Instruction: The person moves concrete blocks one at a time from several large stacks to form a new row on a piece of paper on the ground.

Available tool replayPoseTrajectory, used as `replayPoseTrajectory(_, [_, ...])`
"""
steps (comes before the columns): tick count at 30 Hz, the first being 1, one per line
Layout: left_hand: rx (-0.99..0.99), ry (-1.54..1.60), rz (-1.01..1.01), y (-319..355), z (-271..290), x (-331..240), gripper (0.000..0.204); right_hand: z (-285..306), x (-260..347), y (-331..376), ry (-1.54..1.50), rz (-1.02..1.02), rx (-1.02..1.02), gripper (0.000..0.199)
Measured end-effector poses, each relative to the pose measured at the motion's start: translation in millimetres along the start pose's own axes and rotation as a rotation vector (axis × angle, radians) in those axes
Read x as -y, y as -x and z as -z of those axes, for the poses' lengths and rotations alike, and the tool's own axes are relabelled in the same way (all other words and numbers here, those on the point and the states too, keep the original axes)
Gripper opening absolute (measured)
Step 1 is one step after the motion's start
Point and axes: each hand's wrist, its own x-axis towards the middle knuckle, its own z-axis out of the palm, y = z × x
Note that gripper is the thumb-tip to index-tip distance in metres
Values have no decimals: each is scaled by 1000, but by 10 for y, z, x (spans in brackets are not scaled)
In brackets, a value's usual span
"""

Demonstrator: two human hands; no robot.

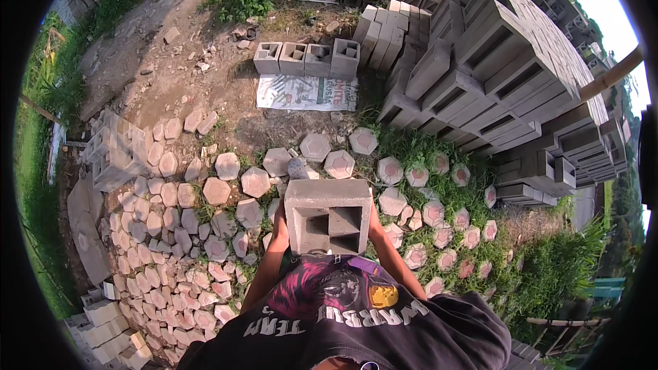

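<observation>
grey hollow block (327, 195) up close in front of the dark shirt (329, 308), pinned between both hands: left hand (279, 226) flat along its left side, right hand (374, 219) along its right side. fingers mostly out of sight behind it; cannot tell how far they curl beneath. block looks to be off the ground, open cavities turned back toward the wearer, its wide top edge running left to right. key relation: the row of four blocks (318, 62) sits straight ahead and slightly left, along the far edge of the printed sack (308, 92), so the left hand is a little nearer. row's long axis also runs left to right, roughly parallel to the held block's top edge. hexagonal pavers (315, 147) lie between the held block and the sack's near edge. pose: forearms angle forward and inward from the shirt, about level with each other. tall block stack (500, 62) beyond the sack's right edge, well apart.
</observation>
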Motion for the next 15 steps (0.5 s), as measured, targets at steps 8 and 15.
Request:
replayPoseTrajectory(8, [198, -131, 210, -2031, -420, -1336, 62, -902, 1104, -1268, -150, 200, -278, 68])
replayPoseTrajectory(15, [358, -230, 157, -2619, -552, -2270, 76, -1107, 1550, -2156, -34, 211, -387, 73])
